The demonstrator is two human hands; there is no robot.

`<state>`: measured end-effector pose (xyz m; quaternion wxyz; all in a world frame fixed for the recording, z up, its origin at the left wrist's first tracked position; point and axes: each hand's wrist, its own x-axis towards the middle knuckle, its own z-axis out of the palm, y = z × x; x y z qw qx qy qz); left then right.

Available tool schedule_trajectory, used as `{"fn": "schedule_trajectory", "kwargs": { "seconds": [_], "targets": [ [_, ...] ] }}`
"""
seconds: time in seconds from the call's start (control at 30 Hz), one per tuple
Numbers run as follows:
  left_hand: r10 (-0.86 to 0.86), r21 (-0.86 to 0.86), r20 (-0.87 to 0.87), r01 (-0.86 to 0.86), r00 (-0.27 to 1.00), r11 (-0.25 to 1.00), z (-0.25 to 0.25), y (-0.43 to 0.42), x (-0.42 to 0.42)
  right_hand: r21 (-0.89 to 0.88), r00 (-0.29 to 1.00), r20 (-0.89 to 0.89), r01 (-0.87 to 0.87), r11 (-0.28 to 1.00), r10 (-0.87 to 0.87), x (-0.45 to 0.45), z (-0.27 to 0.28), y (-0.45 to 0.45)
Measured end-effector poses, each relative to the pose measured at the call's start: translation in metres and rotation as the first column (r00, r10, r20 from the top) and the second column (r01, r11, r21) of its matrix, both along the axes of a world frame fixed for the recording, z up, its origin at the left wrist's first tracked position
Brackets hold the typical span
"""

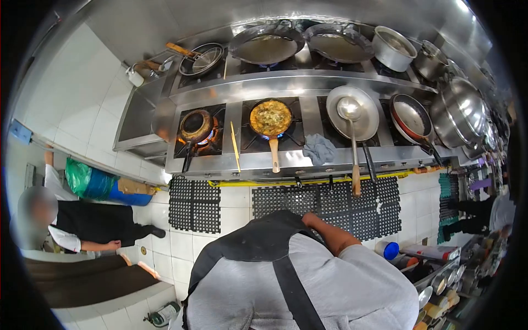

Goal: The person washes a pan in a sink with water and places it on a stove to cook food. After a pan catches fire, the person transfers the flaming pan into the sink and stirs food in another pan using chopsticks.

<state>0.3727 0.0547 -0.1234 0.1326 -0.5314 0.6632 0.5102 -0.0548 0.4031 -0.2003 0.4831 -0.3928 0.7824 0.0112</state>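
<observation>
My right hand (309,219) rests low against the front of my black apron; its fingers are mostly hidden. My left hand is out of view. Ahead of me, a frying pan with a wooden handle (275,157) holds a browned, omelette-like food (270,117) over a blue flame. To its left, a dark pan (196,126) sits over orange flames. Between them lie long wooden sticks (235,147) like chopsticks. A crumpled grey cloth (319,149) lies on the stove's front edge. Right of it, a ladle (349,108) rests in a wide pale pan (334,110).
Two large dark pans (266,49) with liquid, a strainer (208,59) and a tall pot (394,48) stand on the back row. Black rubber mats (341,206) cover parts of the tiled floor. A person in a dark apron (93,220) is at left, another at far right.
</observation>
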Motion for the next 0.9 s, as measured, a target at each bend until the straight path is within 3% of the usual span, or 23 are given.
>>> {"fn": "schedule_trajectory", "kwargs": {
  "seconds": [0.03, 0.13, 0.23, 0.3, 0.37, 0.4, 0.47, 0.53, 0.6, 0.63, 0.7, 0.73, 0.8, 0.9],
  "targets": [
    [-0.012, -0.002, 0.004, 0.012, 1.0, 1.0, 0.001, 0.007, 0.004, 0.016, 1.0, -0.002, -0.008, 1.0, 0.008, 0.001, 0.004, -0.004],
    [-0.056, -0.033, 0.023, 0.057, 0.998, 0.998, 0.001, 0.03, 0.02, -0.048, 0.956, -0.117, -0.277, 0.96, 0.27, 0.004, 0.001, -0.011],
    [-0.155, -0.102, 0.044, 0.159, 0.987, 0.982, -0.004, 0.05, 0.042, -0.336, 0.986, -0.081, -0.165, 0.927, 0.146, -0.002, -0.029, -0.003],
    [-0.299, -0.205, 0.061, 0.305, 0.952, 0.93, -0.015, 0.058, 0.052, -0.283, 0.982, -0.096, -0.181, 0.942, 0.16, -0.011, -0.052, -0.002],
    [-0.501, -0.361, 0.125, 0.509, 0.857, 0.781, -0.031, 0.062, 0.056, -0.297, 0.986, -0.094, -0.163, 0.941, 0.141, -0.02, -0.029, -0.002],
    [-0.549, -0.411, 0.152, 0.558, 0.822, 0.721, -0.041, 0.062, 0.056, -0.3, 0.988, -0.092, -0.145, 0.943, 0.122, -0.024, -0.02, 0.001],
    [-0.574, -0.471, 0.175, 0.579, 0.8, 0.665, -0.058, 0.063, 0.049, -0.256, 0.992, -0.098, -0.1, 0.961, 0.077, -0.037, -0.055, 0.013],
    [-0.362, -0.292, 0.074, 0.367, 0.929, 0.883, -0.048, 0.071, 0.028, -0.263, 0.983, -0.152, -0.145, 0.954, 0.108, -0.046, -0.058, 0.015],
    [-0.122, -0.073, 0.02, 0.124, 0.992, 0.99, -0.038, 0.078, 0.007, -0.313, 0.947, -0.245, -0.281, 0.907, 0.209, -0.053, -0.024, 0.018],
    [-0.17, -0.327, -0.127, 0.121, 0.977, 0.937, -0.085, 0.085, 0.016, -0.302, 0.977, -0.168, -0.181, 0.936, 0.134, -0.055, -0.009, 0.017],
    [0.019, -0.136, -0.121, -0.035, 0.992, 0.99, -0.064, 0.095, 0.0, -0.253, 0.999, -0.016, 0.031, 0.967, -0.037, -0.055, 0.017, 0.014],
    [0.108, -0.04, -0.103, -0.113, 0.989, 0.993, -0.054, 0.098, -0.007, -0.261, 0.999, -0.023, 0.019, 0.965, -0.026, -0.054, 0.036, 0.013],
    [-0.118, -0.226, -0.104, 0.092, 0.988, 0.97, -0.063, 0.094, -0.001, -0.279, 0.999, -0.033, 0.001, 0.96, -0.011, -0.05, 0.059, 0.012],
    [-0.447, -0.473, -0.026, 0.383, 0.894, 0.793, -0.082, 0.087, 0.015, -0.303, 0.995, -0.091, 0.006, 0.953, -0.036, -0.044, 0.047, 0.011]
  ]
}}
